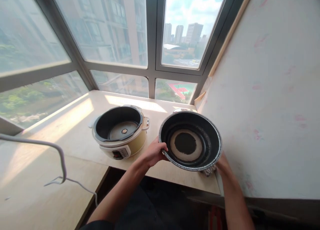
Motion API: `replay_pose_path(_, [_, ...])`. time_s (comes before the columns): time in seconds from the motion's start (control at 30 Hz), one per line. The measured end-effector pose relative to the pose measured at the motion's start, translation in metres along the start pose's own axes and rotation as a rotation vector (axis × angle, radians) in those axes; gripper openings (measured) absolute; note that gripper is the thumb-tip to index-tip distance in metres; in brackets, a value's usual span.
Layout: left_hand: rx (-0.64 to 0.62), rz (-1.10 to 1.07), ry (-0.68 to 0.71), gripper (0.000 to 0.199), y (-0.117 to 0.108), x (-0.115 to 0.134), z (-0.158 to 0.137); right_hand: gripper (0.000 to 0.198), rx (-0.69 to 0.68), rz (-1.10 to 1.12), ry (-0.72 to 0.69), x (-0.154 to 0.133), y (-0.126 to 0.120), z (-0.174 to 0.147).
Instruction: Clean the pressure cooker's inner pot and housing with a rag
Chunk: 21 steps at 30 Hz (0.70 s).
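A black inner cooking pot (pixel 208 138), with a pale worn ring on its bottom, is tilted towards me above the sill. My left hand (pixel 158 151) grips its left rim, thumb over the edge and fingers underneath. My right hand (pixel 221 161) is behind the pot's lower right side, most of its fingers hidden. A bunched greyish cloth (pixel 209 171) shows at that hand, under the rim. To the left stands a cream electric pressure cooker (pixel 137 142), lidless, its dark inside showing a round heating plate (pixel 123 130).
A pale wooden sill (pixel 82 123) runs beneath the large windows (pixel 115 27). A grey cable (pixel 58 148) loops over the left part. The patterned wall (pixel 270 107) is close on the right. Something shiny (pixel 183 109) sits behind the pot, mostly hidden.
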<state>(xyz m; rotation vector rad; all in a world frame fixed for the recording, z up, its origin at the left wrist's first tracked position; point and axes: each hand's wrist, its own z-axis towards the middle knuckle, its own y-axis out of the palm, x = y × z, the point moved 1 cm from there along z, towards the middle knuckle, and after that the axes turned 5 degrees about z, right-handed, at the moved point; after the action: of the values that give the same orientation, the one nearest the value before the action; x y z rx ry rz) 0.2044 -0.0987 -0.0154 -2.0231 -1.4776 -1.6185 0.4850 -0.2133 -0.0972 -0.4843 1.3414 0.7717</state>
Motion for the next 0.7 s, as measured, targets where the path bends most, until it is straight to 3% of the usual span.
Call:
replay_pose_path(0.07, [-0.029, -0.023, 0.006, 0.044, -0.004, 0.009, -0.009, 0.059, 0.007, 0.147, 0.014, -0.024, 0.009, -0.008])
replay_pose_path(0.17, [-0.055, -0.03, 0.009, 0.042, -0.009, 0.023, -0.022, 0.05, 0.056, 0.318, -0.02, -0.061, 0.032, -0.019])
replay_pose_path(0.33, [0.007, 0.08, 0.109, 0.046, -0.022, 0.045, -0.046, 0.044, 0.042, 0.313, -0.164, -0.106, 0.088, -0.033])
replay_pose_path(0.43, [0.144, 0.348, 0.376, 0.045, -0.037, 0.063, -0.064, 0.057, 0.049, 0.305, -0.172, -0.118, 0.119, -0.034])
replay_pose_path(0.53, [0.306, 0.624, 0.646, 0.042, -0.053, 0.083, -0.081, 0.073, -0.042, 0.355, -0.189, -0.129, 0.153, -0.025])
replay_pose_path(0.7, [0.644, 0.704, 0.884, 0.032, -0.08, 0.11, -0.095, 0.068, -0.245, 0.407, -0.27, -0.142, 0.224, -0.006])
